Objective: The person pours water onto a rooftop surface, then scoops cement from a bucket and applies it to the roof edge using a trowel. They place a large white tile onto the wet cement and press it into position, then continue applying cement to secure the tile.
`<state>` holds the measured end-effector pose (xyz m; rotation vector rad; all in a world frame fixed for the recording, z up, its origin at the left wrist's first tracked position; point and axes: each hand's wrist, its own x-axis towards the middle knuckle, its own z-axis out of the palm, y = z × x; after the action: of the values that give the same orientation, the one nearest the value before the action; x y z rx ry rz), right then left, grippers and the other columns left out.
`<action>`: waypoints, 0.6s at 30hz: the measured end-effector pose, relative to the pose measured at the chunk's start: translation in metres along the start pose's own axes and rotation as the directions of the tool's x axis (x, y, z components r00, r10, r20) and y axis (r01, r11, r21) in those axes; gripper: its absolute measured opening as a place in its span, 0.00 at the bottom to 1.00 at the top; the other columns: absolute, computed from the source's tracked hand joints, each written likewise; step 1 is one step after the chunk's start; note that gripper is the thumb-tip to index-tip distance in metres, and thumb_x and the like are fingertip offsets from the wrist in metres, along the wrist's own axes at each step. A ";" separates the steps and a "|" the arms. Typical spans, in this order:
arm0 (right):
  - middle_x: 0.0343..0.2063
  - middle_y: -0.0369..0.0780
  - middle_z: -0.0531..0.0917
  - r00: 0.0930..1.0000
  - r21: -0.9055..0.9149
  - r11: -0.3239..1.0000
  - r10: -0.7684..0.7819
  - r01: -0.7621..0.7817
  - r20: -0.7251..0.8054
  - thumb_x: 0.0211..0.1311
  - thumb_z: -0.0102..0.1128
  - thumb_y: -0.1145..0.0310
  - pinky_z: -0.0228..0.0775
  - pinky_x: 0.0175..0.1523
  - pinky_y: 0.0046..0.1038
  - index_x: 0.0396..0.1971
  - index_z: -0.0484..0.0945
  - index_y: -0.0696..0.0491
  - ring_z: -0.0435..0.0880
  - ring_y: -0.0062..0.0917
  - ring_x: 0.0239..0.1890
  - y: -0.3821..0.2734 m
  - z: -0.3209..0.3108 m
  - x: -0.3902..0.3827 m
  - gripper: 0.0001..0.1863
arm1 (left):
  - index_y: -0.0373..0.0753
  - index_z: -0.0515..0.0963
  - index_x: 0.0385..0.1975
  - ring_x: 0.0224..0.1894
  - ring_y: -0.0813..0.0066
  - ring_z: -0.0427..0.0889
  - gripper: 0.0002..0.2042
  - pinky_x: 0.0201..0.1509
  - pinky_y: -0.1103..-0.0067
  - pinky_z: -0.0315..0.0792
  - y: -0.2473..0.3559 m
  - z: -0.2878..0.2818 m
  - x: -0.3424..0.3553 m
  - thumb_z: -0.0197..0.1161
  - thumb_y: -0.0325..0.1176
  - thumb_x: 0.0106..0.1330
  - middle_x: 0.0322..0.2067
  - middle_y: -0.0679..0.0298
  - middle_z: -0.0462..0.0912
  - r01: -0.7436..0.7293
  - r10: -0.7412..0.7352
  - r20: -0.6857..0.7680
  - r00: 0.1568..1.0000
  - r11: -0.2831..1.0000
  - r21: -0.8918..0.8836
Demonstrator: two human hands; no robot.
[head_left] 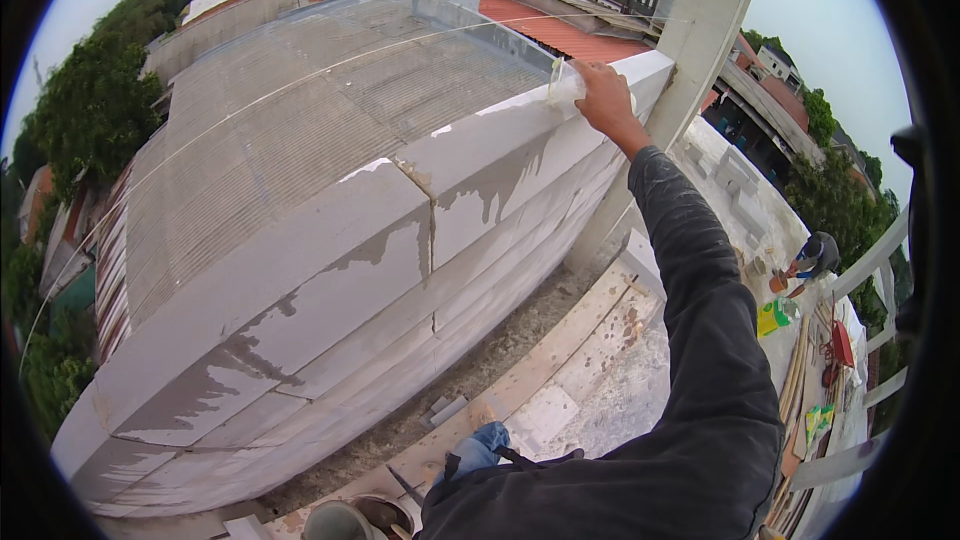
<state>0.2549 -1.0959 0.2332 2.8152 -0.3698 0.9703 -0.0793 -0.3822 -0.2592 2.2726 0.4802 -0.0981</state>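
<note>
My right hand (608, 100) grips a clear plastic container (566, 83) at the top edge of the white block wall (505, 172), near its far end. The wall's top course has dark wet streaks down its face and white wet patches along the upper edge. A thin string (300, 75) runs above the wall. My dark-sleeved arm reaches up from the lower right. My left hand is not in view.
A concrete column (700, 15) rises beside the wall. Beyond lies a corrugated roof (260, 140). Below are a plank walkway (560, 365), buckets (337, 522) and loose blocks (735, 175). At the right, a person (815, 258) crouches near a red wheelbarrow (840, 340) and railings.
</note>
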 end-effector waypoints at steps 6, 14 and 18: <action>0.51 0.44 0.83 1.000 -0.099 0.995 0.021 -0.021 0.001 0.54 0.70 0.76 0.71 0.62 0.51 0.64 0.79 0.42 0.82 0.43 0.59 0.079 0.027 0.025 0.34 | 0.40 0.77 0.41 0.34 0.55 0.81 0.13 0.33 0.59 0.77 -0.001 0.008 -0.011 0.63 0.43 0.68 0.35 0.55 0.80 -0.005 0.014 -0.049 0.999 0.985 0.172; 0.51 0.44 0.84 0.994 -0.229 0.967 0.113 -0.113 -0.015 0.55 0.71 0.74 0.73 0.59 0.53 0.67 0.77 0.40 0.83 0.43 0.57 0.161 0.059 0.053 0.36 | 0.41 0.78 0.39 0.33 0.56 0.80 0.13 0.32 0.60 0.76 0.004 0.012 -0.021 0.63 0.45 0.68 0.33 0.56 0.80 -0.028 0.053 -0.073 0.996 0.952 0.303; 0.51 0.44 0.84 0.984 -0.237 0.956 0.175 -0.173 -0.011 0.57 0.70 0.72 0.73 0.59 0.54 0.66 0.76 0.40 0.83 0.44 0.57 0.184 0.068 0.061 0.34 | 0.41 0.78 0.37 0.32 0.56 0.80 0.13 0.31 0.60 0.75 0.003 0.012 -0.026 0.63 0.45 0.68 0.32 0.56 0.80 -0.036 0.067 -0.080 0.995 0.940 0.340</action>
<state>0.2908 -1.2982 0.2279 2.6046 -0.6968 0.8776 -0.1011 -0.4007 -0.2590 2.6356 0.4800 -0.0546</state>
